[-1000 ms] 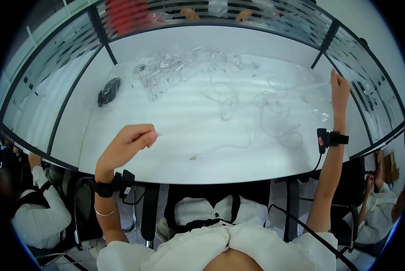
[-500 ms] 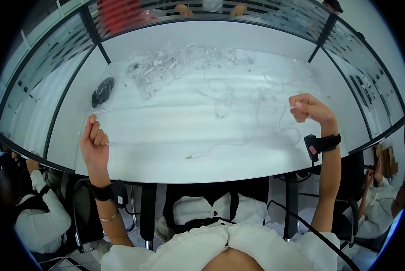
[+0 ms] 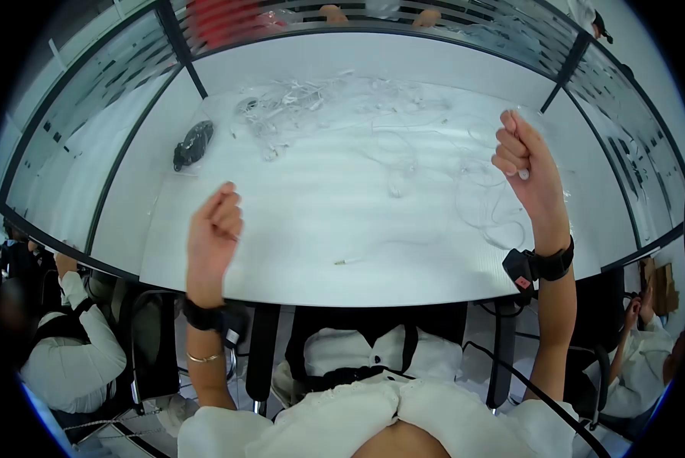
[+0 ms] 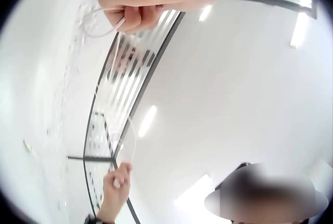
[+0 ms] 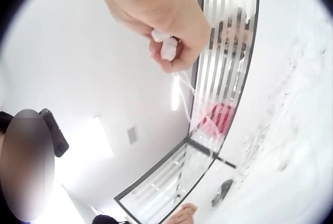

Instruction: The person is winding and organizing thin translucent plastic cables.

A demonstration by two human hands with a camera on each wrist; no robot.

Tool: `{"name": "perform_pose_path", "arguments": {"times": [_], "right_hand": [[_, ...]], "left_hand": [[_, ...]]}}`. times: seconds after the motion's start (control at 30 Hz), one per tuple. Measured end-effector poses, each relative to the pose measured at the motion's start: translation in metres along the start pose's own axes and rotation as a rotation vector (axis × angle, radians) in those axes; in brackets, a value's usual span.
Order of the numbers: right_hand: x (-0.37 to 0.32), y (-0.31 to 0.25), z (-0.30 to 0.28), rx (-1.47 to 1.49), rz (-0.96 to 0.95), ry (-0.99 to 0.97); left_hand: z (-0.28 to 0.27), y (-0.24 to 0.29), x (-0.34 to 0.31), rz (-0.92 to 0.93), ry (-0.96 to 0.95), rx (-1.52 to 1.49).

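My left hand (image 3: pixel 214 233) is raised over the table's left front, fingers curled around a thin white cable (image 4: pixel 122 22). A small loop of that cable sticks out beside the fingers in the left wrist view. Higher on the right, my right hand (image 3: pixel 529 164) grips the cable's white plug ends (image 5: pixel 169 50), which poke out of the fist. Pale strands (image 5: pixel 186 99) run down from the right fist toward the left hand in the right wrist view. Against the white table they hardly show in the head view.
Tangled white cables (image 3: pixel 289 107) are heaped at the back left of the white table (image 3: pixel 297 229). A black bundle in clear plastic (image 3: pixel 194 145) lies at the left. Loose coils (image 3: pixel 495 225) lie near the right hand, and a metal-tipped plug (image 3: pixel 342 262) near the front edge. Partition walls enclose the table.
Over the last second my left hand swung out left, then came partly back. My right hand moved inward from the far right, then rose again. Both kept hold of the cable.
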State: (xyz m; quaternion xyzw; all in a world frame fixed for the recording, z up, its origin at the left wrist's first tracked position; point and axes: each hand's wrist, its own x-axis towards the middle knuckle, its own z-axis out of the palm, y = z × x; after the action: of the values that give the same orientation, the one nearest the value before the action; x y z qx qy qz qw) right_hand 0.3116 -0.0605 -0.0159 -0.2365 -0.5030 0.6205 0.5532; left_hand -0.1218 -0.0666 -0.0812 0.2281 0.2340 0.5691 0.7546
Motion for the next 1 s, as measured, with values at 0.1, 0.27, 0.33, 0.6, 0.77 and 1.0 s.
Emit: {"name": "perform_pose_path", "arguments": {"times": [0.1,0.27,0.33,0.6,0.77,1.0], "right_hand": [[0.022,-0.001,0.031,0.05,-0.092,0.004],[0.048,0.031,0.079,-0.417,-0.084,-0.026],[0.044,0.051,0.09,-0.651,-0.082,-0.077],[0.01,0.076,0.1,-1.333,-0.276,-0.074],[0.0,0.085,0.093,-1.57,-0.428,-0.096],[-0.01,0.089,0.097,-1.78,-0.277,-0.162]], "left_hand": [[0.031,-0.033,0.001,-0.027,-0.031,-0.033],[0.078,-0.084,0.005,-0.09,-0.121,-0.069],[0.086,-0.102,0.007,-0.107,-0.201,-0.07],[0.112,-0.137,0.019,-0.025,-0.059,-0.057],[0.117,-0.144,0.016,0.0,-0.173,0.036],[0.116,-0.155,0.018,-0.047,-0.006,0.237]]}}
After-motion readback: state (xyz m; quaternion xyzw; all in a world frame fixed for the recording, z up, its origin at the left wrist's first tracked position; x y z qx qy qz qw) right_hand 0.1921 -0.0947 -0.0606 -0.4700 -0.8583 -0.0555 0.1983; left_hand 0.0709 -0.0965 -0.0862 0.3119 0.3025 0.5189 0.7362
